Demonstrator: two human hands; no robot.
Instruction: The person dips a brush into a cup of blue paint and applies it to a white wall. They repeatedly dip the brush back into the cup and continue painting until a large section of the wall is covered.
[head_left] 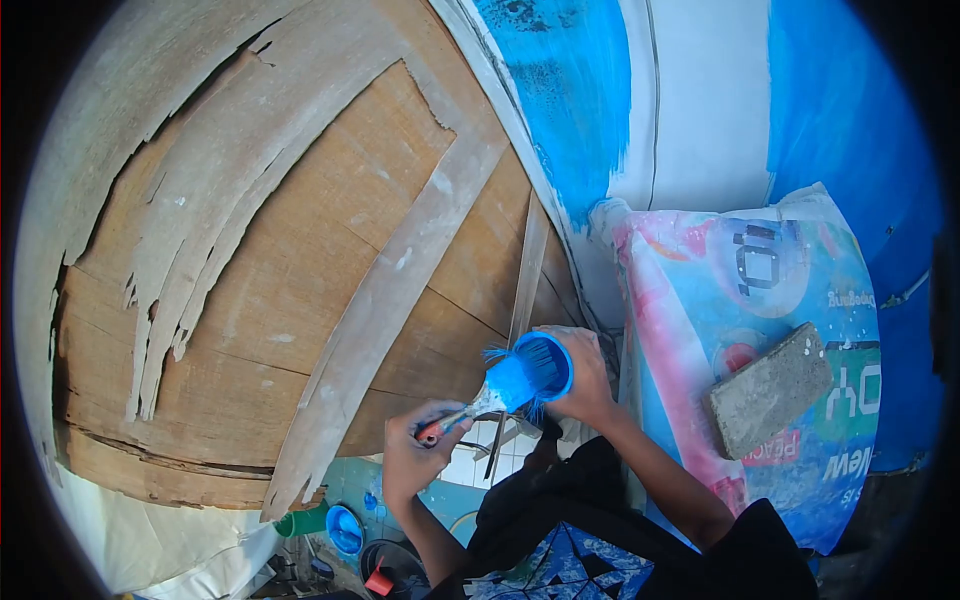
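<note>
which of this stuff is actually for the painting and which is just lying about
In use, it seems:
- paintbrush, in the left hand
- blue cup, in the right hand
- partly blue wall

Apparently just lying about:
- grey block on the printed sack
- red plastic piece
- green container

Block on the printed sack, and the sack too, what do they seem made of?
Block: rough, matte concrete or stone, going by its grey, grainy surface. Printed sack: probably plastic, maybe woven, smooth with faint sheen; its bulging shape and bunched corner suggest flexible sheeting.
</note>
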